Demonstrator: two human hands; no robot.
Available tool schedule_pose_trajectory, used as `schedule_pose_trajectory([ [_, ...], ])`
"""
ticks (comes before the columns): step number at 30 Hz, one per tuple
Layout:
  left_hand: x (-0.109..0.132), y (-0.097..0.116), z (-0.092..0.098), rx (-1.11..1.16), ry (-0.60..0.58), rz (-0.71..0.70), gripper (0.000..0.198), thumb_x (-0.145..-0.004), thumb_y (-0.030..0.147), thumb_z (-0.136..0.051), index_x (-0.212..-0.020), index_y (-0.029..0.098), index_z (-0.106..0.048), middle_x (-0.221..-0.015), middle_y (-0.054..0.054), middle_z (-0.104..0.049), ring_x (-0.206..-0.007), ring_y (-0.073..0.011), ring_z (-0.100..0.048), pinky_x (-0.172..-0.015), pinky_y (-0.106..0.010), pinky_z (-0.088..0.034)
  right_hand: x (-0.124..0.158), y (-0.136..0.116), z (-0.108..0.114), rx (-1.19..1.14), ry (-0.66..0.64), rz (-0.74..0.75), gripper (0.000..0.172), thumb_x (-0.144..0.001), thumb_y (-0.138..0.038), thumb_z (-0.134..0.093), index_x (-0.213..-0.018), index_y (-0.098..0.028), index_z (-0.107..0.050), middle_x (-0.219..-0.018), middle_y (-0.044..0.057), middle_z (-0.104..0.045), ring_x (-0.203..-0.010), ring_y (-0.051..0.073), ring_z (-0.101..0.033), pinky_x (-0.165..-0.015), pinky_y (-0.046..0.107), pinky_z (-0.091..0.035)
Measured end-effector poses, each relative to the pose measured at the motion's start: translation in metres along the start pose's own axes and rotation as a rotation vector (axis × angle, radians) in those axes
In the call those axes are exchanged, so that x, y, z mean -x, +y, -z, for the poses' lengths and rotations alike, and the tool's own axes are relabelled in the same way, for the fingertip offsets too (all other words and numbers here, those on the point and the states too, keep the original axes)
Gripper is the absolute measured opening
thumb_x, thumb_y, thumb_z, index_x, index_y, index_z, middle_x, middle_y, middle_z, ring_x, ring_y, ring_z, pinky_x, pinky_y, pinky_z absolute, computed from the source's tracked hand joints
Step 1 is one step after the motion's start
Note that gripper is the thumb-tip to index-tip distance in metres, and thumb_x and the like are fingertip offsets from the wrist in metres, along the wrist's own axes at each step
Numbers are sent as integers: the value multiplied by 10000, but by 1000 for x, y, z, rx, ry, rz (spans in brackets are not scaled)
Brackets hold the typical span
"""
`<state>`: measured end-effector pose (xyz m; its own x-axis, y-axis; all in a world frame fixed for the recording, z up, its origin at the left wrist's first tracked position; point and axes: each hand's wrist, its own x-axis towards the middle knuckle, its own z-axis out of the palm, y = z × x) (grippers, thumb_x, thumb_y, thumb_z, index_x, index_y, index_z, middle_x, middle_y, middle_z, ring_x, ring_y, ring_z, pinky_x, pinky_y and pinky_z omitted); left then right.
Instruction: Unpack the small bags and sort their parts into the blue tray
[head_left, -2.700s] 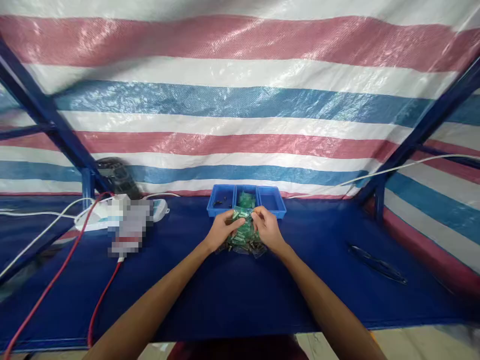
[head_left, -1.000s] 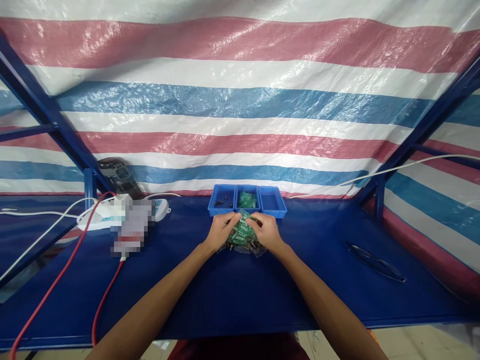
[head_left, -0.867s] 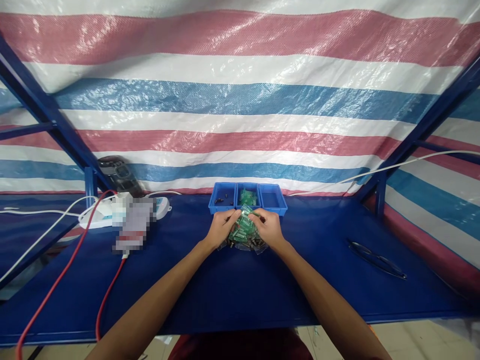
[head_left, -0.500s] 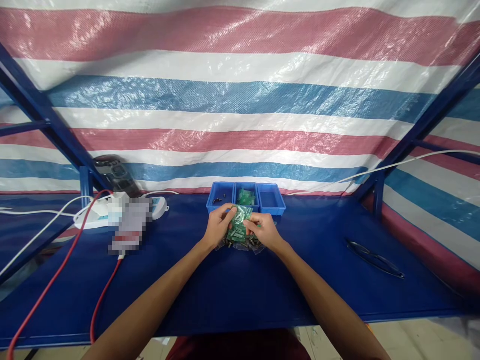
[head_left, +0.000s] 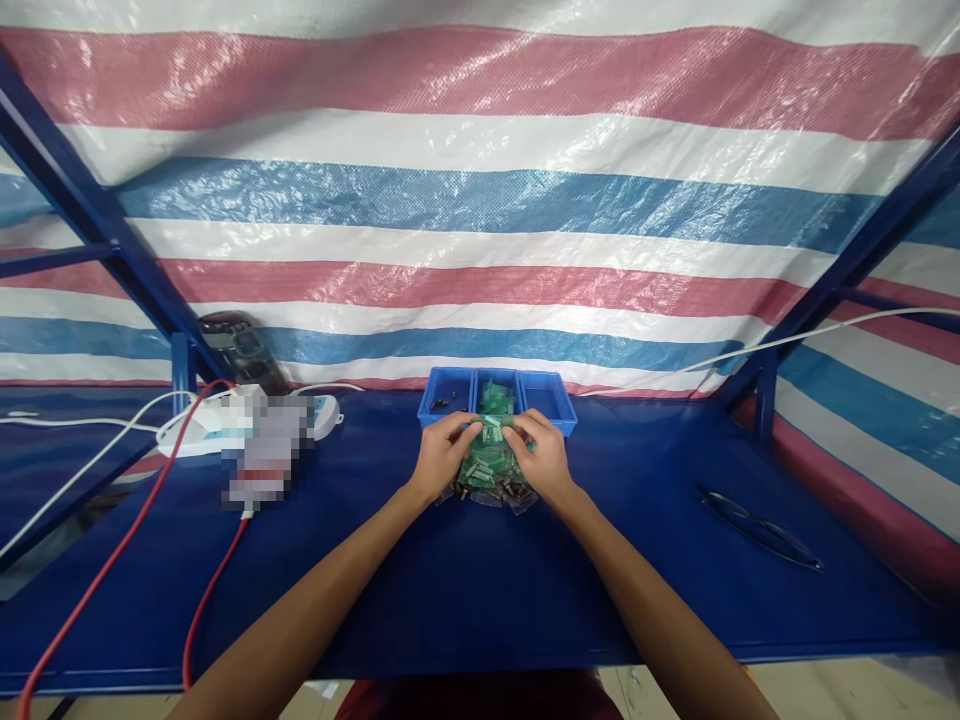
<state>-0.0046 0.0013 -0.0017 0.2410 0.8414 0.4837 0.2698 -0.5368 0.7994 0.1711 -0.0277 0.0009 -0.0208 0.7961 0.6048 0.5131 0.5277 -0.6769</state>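
A small clear plastic bag (head_left: 493, 431) with green pieces in it is stretched between my two hands. My left hand (head_left: 441, 456) pinches its left side between thumb and fingers. On the other side, my right hand (head_left: 541, 458) grips the bag the same way. Under and just in front of the hands lies a pile of small green strips (head_left: 484, 468), with dark metallic bits and clear bags (head_left: 487, 497) along its near edge. Right behind the hands stand three joined blue bins. The left bin (head_left: 450, 375) has a few dark parts, and the middle one holds green pieces (head_left: 496, 397).
The right blue bin (head_left: 547, 400) stands beside the others. Black-framed glasses (head_left: 759, 527) lie on the blue table (head_left: 480, 600) at right. At left are a white power strip (head_left: 324, 415), a blurred-out device (head_left: 270, 450), a red cable (head_left: 214, 590) and a dark object (head_left: 240, 350).
The bag has tipped lower and flatter between my hands, and my right hand has shifted from its front to its upper right edge. The whole view has moved slightly.
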Motion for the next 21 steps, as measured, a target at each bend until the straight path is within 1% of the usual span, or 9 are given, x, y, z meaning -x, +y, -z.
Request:
schedule_pose_trajectory([
  [2,0,0,1,-64,1,-50,253,-862,375,-526,-902,160,-653,-681,-11,-584,-535,-101,-494,-528,-205,-385,0,-1,1,-25,-23,1,215,-874,-354,-475,-868,-195,-620,-751,32,-508,-671,150,-510,-615,259,-440],
  [3,-1,1,1,-93,1,-71,248,-867,367,-519,-898,163,-656,-719,-20,-598,-573,-110,-511,-554,-209,-393,-1,-1,1,-31,-30,5,206,-873,-345,-478,-874,-196,-621,-755,33,-513,-680,151,-517,-620,258,-446],
  [7,0,3,2,-159,-9,-119,244,-886,344,-488,-889,166,-654,-805,-38,-621,-686,-139,-542,-649,-234,-410,-2,1,3,-40,-46,27,184,-858,-312,-502,-797,-190,-624,-731,30,-525,-661,149,-523,-625,268,-450],
  [12,0,4,2,-186,-12,-131,290,-900,371,-450,-893,160,-649,-788,-46,-620,-688,-146,-538,-655,-250,-412,-3,3,3,-139,-81,-10,182,-838,-321,-532,-760,-190,-630,-722,29,-558,-662,150,-538,-582,256,-447],
  [17,1,4,4,-196,0,-176,280,-902,362,-451,-885,165,-649,-815,-50,-631,-722,-153,-560,-681,-255,-427,-3,3,2,-101,-130,-2,193,-848,-341,-518,-839,-193,-641,-742,36,-569,-675,157,-548,-596,259,-456],
  [19,1,5,4,-199,4,-188,272,-902,356,-454,-885,167,-648,-820,-49,-633,-727,-152,-565,-691,-253,-429,-2,2,1,-92,-141,16,204,-860,-339,-504,-830,-195,-645,-738,38,-564,-678,158,-547,-598,259,-455],
  [21,2,6,4,-201,-3,-192,266,-903,352,-456,-898,169,-649,-832,-49,-636,-728,-151,-566,-698,-250,-428,-2,2,2,-83,-115,31,219,-867,-333,-498,-798,-193,-651,-733,39,-563,-670,157,-544,-602,264,-451],
])
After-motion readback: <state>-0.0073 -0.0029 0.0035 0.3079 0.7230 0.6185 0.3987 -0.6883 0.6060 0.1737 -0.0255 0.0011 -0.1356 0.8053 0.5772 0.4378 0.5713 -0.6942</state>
